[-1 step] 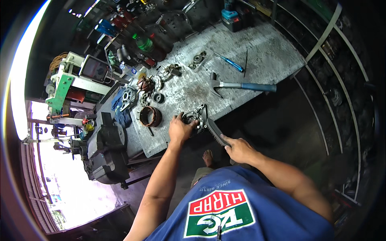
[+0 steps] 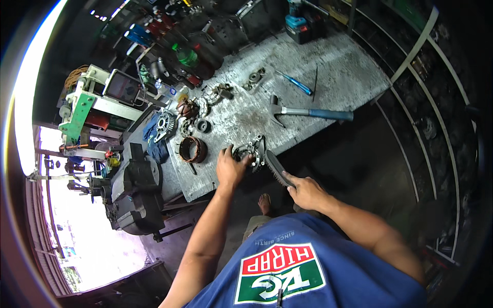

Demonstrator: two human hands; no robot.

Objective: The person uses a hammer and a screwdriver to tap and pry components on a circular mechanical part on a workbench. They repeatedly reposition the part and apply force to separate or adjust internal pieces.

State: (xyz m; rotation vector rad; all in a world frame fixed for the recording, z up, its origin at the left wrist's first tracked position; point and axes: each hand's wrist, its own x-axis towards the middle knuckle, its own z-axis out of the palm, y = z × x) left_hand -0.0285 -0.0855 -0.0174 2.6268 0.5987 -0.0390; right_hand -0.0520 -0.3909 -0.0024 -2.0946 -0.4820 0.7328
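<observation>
My left hand point(image 2: 231, 167) is closed on a round metal alternator housing point(image 2: 260, 147) at the near edge of the workbench, with its thumb reaching across the part's inner side. In my right hand point(image 2: 307, 191) is a dark brush point(image 2: 278, 168) with short bristles, gripped by its near end. The brush's far end lies right beside the housing; whether they touch I cannot tell. Left of the left hand sits a copper-wound stator ring point(image 2: 193, 150). Beyond it are a small pulley point(image 2: 204, 126), a rotor point(image 2: 186, 108) and a finned end cover point(image 2: 165, 124).
On the bench point(image 2: 336, 66) lie a claw hammer point(image 2: 308, 112), a blue screwdriver point(image 2: 295, 83), a thin rod point(image 2: 316, 82) and a tray of small parts point(image 2: 254, 78). A cordless drill point(image 2: 298, 28) and a green bottle point(image 2: 186, 55) stand farther back. A large vise point(image 2: 136, 192) is at left.
The brush has shifted very slightly beside the housing, and the view has moved a touch. Both hands keep their holds.
</observation>
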